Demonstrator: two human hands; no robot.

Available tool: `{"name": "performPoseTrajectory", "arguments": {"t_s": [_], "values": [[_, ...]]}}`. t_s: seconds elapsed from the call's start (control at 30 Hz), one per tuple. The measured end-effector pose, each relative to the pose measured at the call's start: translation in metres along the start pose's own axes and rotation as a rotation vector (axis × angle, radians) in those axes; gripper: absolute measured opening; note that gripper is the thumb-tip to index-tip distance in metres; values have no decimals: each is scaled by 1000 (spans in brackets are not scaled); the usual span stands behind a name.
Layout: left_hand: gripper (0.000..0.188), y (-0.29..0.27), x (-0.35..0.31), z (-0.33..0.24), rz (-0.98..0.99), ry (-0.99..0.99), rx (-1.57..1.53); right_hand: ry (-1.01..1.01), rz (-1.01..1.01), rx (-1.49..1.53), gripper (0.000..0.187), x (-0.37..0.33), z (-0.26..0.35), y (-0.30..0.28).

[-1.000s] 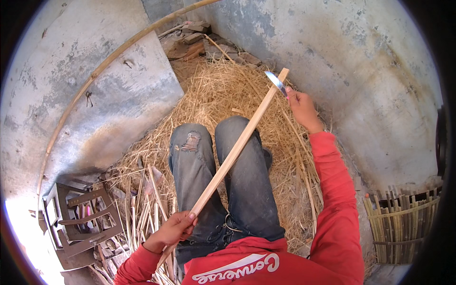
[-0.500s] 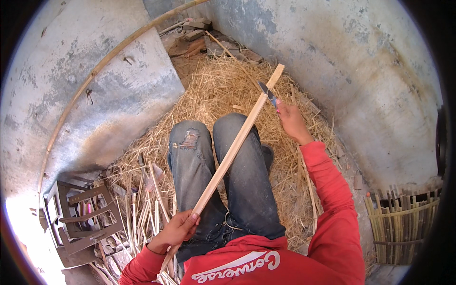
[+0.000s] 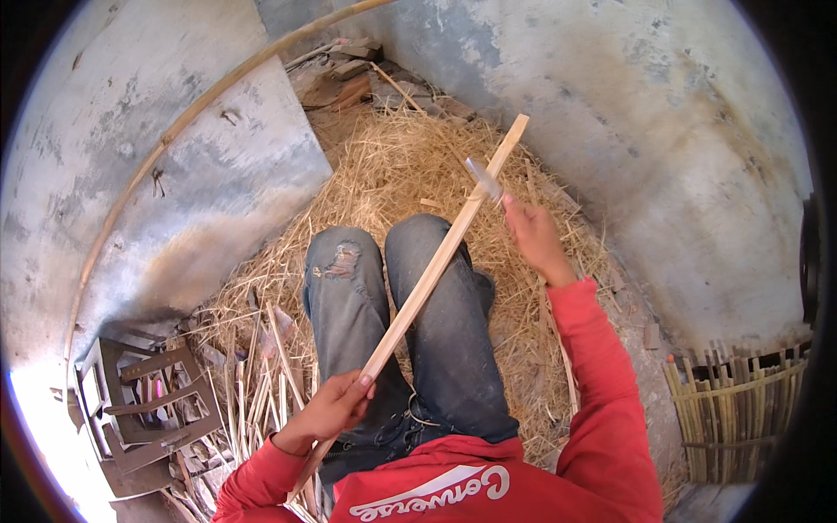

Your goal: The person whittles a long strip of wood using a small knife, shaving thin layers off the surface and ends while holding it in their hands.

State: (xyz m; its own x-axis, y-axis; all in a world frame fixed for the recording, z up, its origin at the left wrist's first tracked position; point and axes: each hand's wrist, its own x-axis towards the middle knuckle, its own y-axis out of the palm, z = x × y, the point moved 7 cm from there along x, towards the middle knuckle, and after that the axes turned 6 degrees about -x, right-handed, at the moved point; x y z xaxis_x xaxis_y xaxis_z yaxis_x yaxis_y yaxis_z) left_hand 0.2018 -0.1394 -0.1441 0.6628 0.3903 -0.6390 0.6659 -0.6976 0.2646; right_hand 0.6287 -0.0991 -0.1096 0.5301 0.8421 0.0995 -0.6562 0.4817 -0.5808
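Observation:
A long pale strip of wood or split bamboo (image 3: pixel 436 264) slants across my thighs, its far end up and to the right. My left hand (image 3: pixel 336 408) is closed round its lower part, near my left hip. In my right hand (image 3: pixel 534 234) is a small knife (image 3: pixel 484 180), its blade lying across the strip a little below the far end. A thin curl seems to lift from the wood at the blade. The knife's handle is mostly hidden in my fingers.
Straw-like shavings (image 3: pixel 392 166) cover the floor ahead. Cut sticks (image 3: pixel 253 392) and a brown frame (image 3: pixel 161 397) lie at my left. A slatted basket (image 3: pixel 737 410) stands at right. A long curved pole (image 3: pixel 166 144) leans along the left wall (image 3: pixel 200 209); bricks (image 3: pixel 353 70) fill the far corner.
My right hand and the knife have come slightly down along the strip toward me. The blade's face now looks brighter. My left hand keeps its hold, shifted slightly upward.

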Motion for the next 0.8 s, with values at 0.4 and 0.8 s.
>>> {"name": "performPoseTrajectory", "arguments": {"t_s": [0.4, 0.8], "values": [[38, -5, -11, -1, -172, 199, 333, -124, -153, -173, 68, 50, -5, 7], [36, -6, -10, 10, -140, 162, 260, -69, 87, 70, 67, -10, -30, 30]]}}
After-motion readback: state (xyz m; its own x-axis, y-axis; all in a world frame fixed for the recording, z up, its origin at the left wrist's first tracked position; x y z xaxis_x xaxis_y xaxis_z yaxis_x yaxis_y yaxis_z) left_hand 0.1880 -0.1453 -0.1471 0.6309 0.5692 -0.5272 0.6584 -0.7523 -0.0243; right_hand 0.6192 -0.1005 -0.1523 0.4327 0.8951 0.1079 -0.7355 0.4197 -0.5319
